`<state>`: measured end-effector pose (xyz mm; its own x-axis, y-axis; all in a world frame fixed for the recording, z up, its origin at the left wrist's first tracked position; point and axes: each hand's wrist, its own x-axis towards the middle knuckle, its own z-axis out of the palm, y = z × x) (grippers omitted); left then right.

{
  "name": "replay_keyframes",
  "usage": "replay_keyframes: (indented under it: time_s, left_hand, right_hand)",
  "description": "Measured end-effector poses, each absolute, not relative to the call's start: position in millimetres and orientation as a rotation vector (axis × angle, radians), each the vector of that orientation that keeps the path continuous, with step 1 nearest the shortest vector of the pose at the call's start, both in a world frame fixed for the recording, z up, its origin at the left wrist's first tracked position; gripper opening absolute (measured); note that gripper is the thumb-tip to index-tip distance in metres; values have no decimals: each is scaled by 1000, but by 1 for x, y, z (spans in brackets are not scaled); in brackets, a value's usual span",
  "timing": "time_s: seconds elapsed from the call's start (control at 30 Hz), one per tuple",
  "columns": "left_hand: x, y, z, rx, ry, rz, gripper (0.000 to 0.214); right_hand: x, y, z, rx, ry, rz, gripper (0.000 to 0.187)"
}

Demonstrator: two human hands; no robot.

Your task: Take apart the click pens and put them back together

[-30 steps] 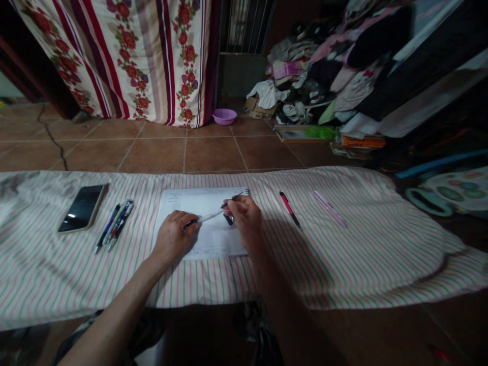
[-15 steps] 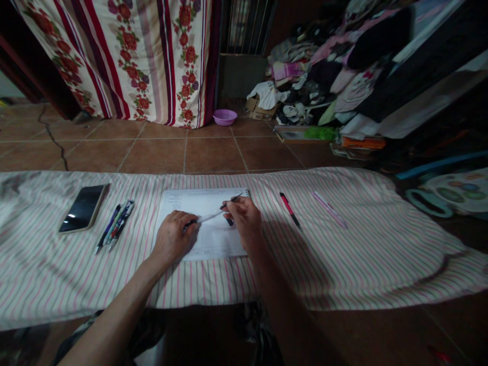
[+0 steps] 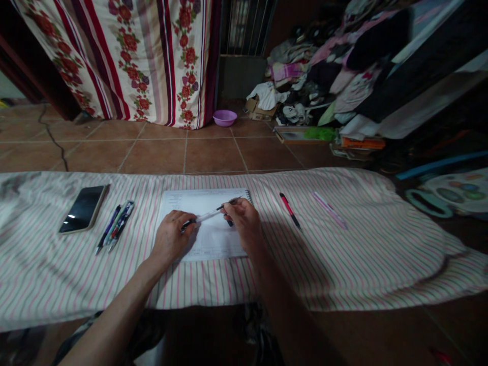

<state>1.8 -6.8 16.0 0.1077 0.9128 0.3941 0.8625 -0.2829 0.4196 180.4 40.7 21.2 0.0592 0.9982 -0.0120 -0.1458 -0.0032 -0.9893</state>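
A clear pen [image 3: 208,215] with dark ends stretches between my two hands, slanting up to the right above a white spiral notebook [image 3: 213,244]. My left hand [image 3: 173,234] is closed on its dark lower-left end. The fingers of my right hand [image 3: 244,216] pinch the upper-right end near the dark tip. Below those fingers a small black piece [image 3: 229,222] shows, perhaps a pen cap; I cannot tell if it is held. To the right of the notebook lie a red and black pen [image 3: 290,211] and a pale pink pen [image 3: 330,210].
A dark phone [image 3: 84,208] and several pens [image 3: 114,226] lie left of the notebook on the striped cloth [image 3: 213,284]. Beyond are a tiled floor, a purple basin [image 3: 224,118], a floral curtain [image 3: 133,61] and heaped clothes [image 3: 305,76]. A cable [image 3: 55,140] runs across the floor.
Both hands keep hold of the pen in nearly the same place. My right fingers have shifted very slightly, and the small black piece sits a touch differently.
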Motion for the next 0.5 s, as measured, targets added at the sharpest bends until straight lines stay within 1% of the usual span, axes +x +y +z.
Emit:
replay_keyframes:
  time_s: [0.5]
  left_hand:
    - [2, -8, 17, 2249, 1809, 892, 14]
  right_hand:
    - [171, 33, 21, -1164, -1161, 1350, 21]
